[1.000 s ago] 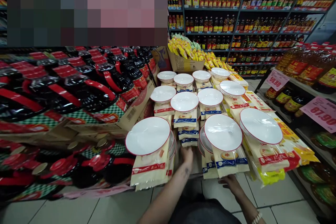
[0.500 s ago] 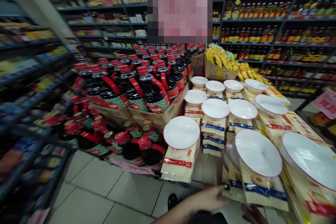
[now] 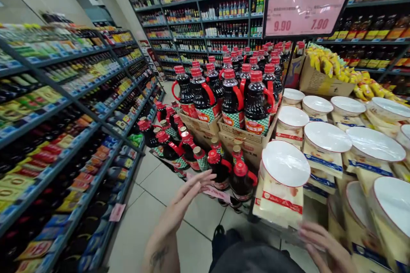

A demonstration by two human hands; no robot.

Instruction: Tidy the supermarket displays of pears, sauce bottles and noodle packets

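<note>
My left hand [image 3: 187,194] is raised in front of the lower row of dark sauce bottles [image 3: 220,168], its fingers stretched out and holding nothing. A pink price strip [image 3: 218,195] runs behind its fingertips. My right hand [image 3: 325,239], blurred at the edge, has its fingers extended by the front of the display table. Just beyond it lies a cream packet with a red band [image 3: 278,200], with a white red-rimmed bowl [image 3: 286,163] on top. I see nothing held in the right hand.
Large red-capped bottles [image 3: 258,102] stand in cardboard cartons [image 3: 240,143]. More bowls [image 3: 327,136] on packets fill the table at right. A framed pink price board [image 3: 310,0] rises behind. Store shelves [image 3: 73,94] line the left above a tiled floor [image 3: 134,239].
The view has swung left, so the bowls shift rightward. My left hand has moved from the table front to the sauce bottles. The right hand stays by the table's front.
</note>
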